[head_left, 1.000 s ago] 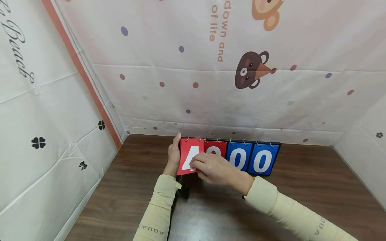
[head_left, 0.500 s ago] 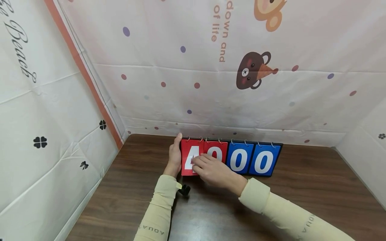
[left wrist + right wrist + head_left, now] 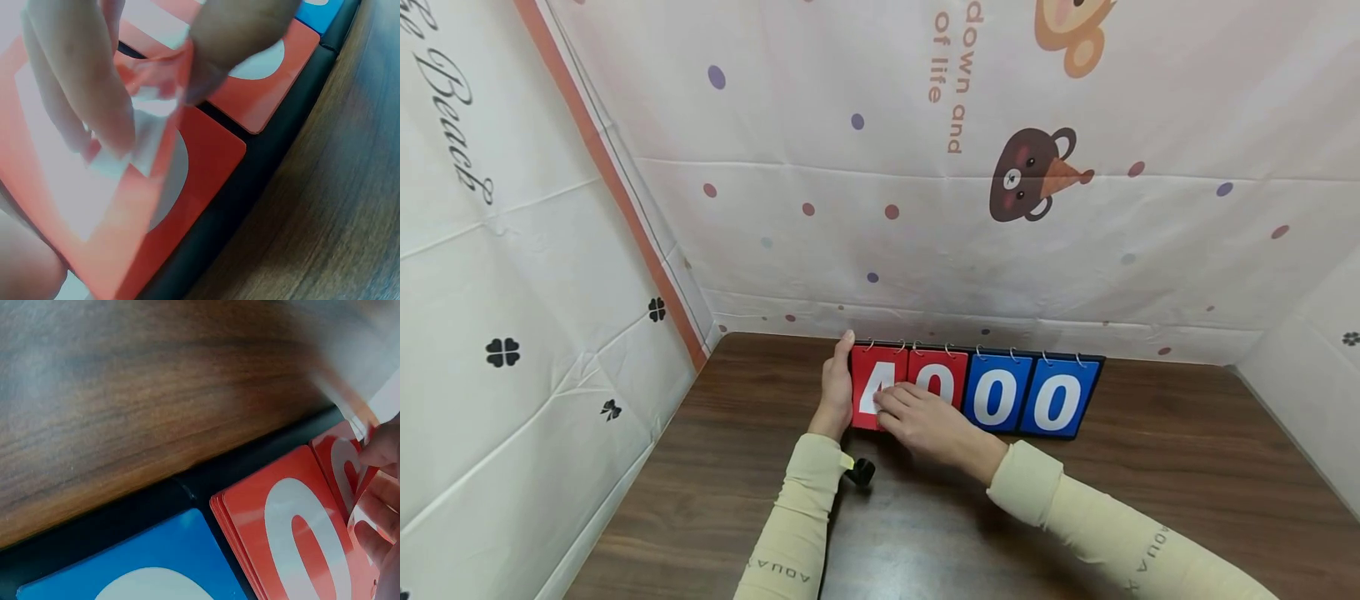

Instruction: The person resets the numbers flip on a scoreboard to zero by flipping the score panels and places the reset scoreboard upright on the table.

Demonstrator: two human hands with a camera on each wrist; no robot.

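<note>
A flip scoreboard (image 3: pixel 1019 433) with cards on metal rings leans back at the far side of the table. Its red cards show 4 and 0, its blue cards 0 and 0. My left hand (image 3: pixel 835 390) holds the board's left edge, thumb upright along it; its other fingers are hidden in the head view. My right hand (image 3: pixel 934 423) pinches the lower right corner of the red 4 card (image 3: pixel 867 367). In the left wrist view that card bends between finger and thumb, lifted off a red card (image 3: pixel 212 150) with a white curved numeral beneath.
The brown wooden table (image 3: pixel 730 500) extends in front and to both sides. A printed cloth (image 3: pixel 775 267) hangs behind it, with another (image 3: pixel 550 333) on the left. A small black object (image 3: pixel 861 472) sits by my left wrist.
The lower end of the 4 card, which stuck out toward me and leftward, has come back closer to the board. My right hand, still pinching it, has shifted slightly; my left hand stays put.
</note>
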